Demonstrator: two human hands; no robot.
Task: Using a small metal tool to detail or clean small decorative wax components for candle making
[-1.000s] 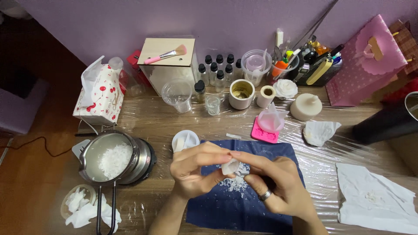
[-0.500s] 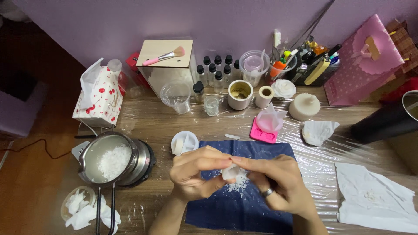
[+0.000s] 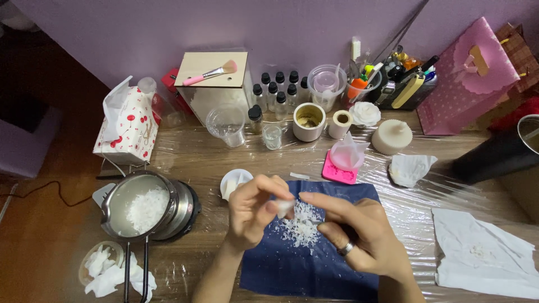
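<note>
Head view, looking down on the bench. We held a small white wax piece [image 3: 283, 206] over the dark blue cloth [image 3: 314, 264], pinched in the fingertips of our left hand [image 3: 255, 216]; our right hand [image 3: 359, 238], ring on one finger, reached in with the forefinger laid against the same piece and a thin tool partly hidden in its closed fingers, so we could not tell exactly what that tool was. A heap of white wax shavings [image 3: 300, 229] lay on the cloth directly below the piece, which we judged to be the part of the scraping already done. The piece remained in hand and looked only partly worked down, so more scraping appeared to be left. The saucepan [image 3: 143, 205] on the small hot plate, left of the cloth, already held white flakes. A small white dish [image 3: 233, 180] stood just beyond our left hand, and a pink mould [image 3: 337, 173] with a clear cup on it lay near the cloth's far right corner.

Compared with the frame half a second earlier, our hands had lifted slightly and moved a little left, the piece stood higher above the heap, and the heap looked much the same. The rest of the bench was unchanged.
</note>
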